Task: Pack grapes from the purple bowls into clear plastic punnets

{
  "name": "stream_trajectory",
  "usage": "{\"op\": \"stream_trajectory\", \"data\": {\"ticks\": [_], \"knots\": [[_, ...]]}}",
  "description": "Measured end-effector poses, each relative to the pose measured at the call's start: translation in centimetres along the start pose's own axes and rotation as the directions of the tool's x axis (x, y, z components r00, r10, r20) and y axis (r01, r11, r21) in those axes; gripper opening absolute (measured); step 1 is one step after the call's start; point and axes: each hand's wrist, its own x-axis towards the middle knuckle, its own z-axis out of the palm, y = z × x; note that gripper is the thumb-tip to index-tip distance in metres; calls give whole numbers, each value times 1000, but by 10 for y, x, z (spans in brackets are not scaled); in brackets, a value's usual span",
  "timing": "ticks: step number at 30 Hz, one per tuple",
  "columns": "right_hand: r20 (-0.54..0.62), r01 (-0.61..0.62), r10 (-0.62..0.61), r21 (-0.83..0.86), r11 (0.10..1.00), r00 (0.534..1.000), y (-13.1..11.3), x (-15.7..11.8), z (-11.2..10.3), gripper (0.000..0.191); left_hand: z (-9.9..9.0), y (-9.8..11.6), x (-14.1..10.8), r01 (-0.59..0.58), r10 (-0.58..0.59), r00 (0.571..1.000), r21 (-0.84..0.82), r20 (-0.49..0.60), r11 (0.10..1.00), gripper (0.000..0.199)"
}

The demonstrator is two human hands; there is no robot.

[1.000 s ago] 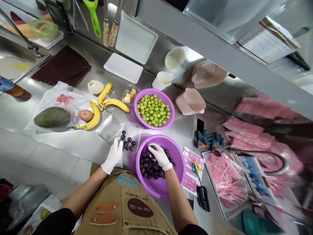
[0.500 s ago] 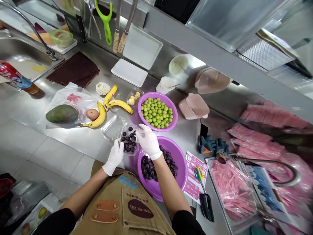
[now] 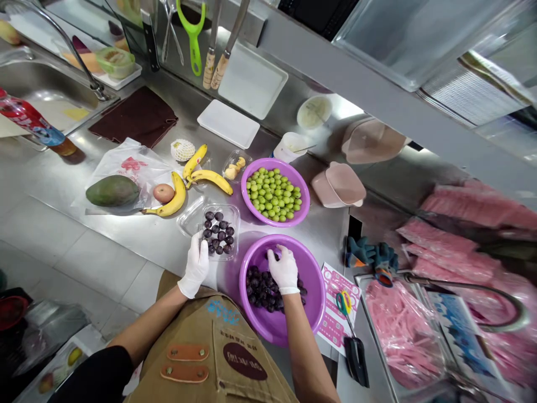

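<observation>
Over ten dark grapes (image 3: 217,232) sit in the clear box (image 3: 235,216), spread across its floor; overlap prevents an exact count from my remote station.

Change noted on the head view: half a second ago I have the right hand (image 3: 284,271) at the box's right side; now it is inside the lower purple basin (image 3: 314,310), over the loose grapes (image 3: 262,291) there. The box shows more fruit than a second ago.

Right fingers: curled, thumb apart from the others, with something dark showing between them. I cannot tell whether a grape is gripped. Left hand (image 3: 195,267): at the box's near left edge, as before; fingers bent against the wall, though I cannot tell whether they clamp it.

Box location: on the bench (image 3: 104,229), left of the lower basin, partly beside a clear lid (image 3: 189,217). Green grapes (image 3: 274,193) fill the upper purple basin (image 3: 305,189), which neither hand touches.

My reading: a fresh pickup is in hand, with plenty of supply remaining.
</observation>
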Motion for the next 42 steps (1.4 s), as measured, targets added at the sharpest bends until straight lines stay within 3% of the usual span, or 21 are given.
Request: {"op": "stream_trajectory", "data": {"ticks": [3, 8, 12, 15, 18, 22, 25, 28, 31, 33, 39, 40, 42], "knots": [[144, 73, -51, -158, 985, 988, 5, 0, 18, 47, 0, -1, -1, -13, 13, 1000, -14, -2, 1000, 44], [237, 158, -129, -109, 981, 963, 10, -9, 31, 27, 0, -1, -1, -27, 27, 999, -13, 23, 1000, 44], [254, 146, -124, -67, 987, 959, 18, -7, 19, 24, 1, -1, 1, -17, 18, 997, -9, 73, 1000, 42], [214, 56, -48, -32, 998, 976, 11, 1, -8, 28, 3, 0, 2, -21, 24, 993, -24, 114, 999, 39], [98, 10, -14, 35, 999, 995, -22, 7, -42, 30, 3, 2, 2, -13, 17, 990, -29, 138, 999, 35], [-100, 201, -184, 193, 960, 978, -100, 10, -74, 33, 3, 6, 1, -13, 16, 987, -16, 160, 1000, 33], [-163, 389, -358, 229, 893, 919, -153, 19, -71, 35, 3, 12, -3, -8, 8, 985, -5, 173, 1000, 33], [-94, 495, -486, 185, 849, 869, -179, 33, -53, 33, 1, 18, -9, 5, -5, 986, -4, 166, 1000, 32], [-8, 530, -533, 121, 839, 846, -180, 40, -41, 31, -2, 20, -16, 29, -29, 990, 3, 141, 1000, 30], [-12, 558, -561, 129, 820, 828, -177, 37, -42, 32, -4, 21, -20, 36, -37, 993, 7, 113, 999, 29], [60, 688, -713, 218, 692, 698, -175, 2, -54, 41, -9, 22, -28, 25, -24, 997, -20, 72, 999, 29], [58, 677, -709, 249, 692, 703, -170, -3, -54, 44, -10, 22, -30, 30, -29, 997, -18, 76, 999, 29], [14, 603, -640, 318, 731, 768, -148, -10, -52, 43, -14, 21, -35, 48, -46, 996, -13, 82, 999, 29]]}}
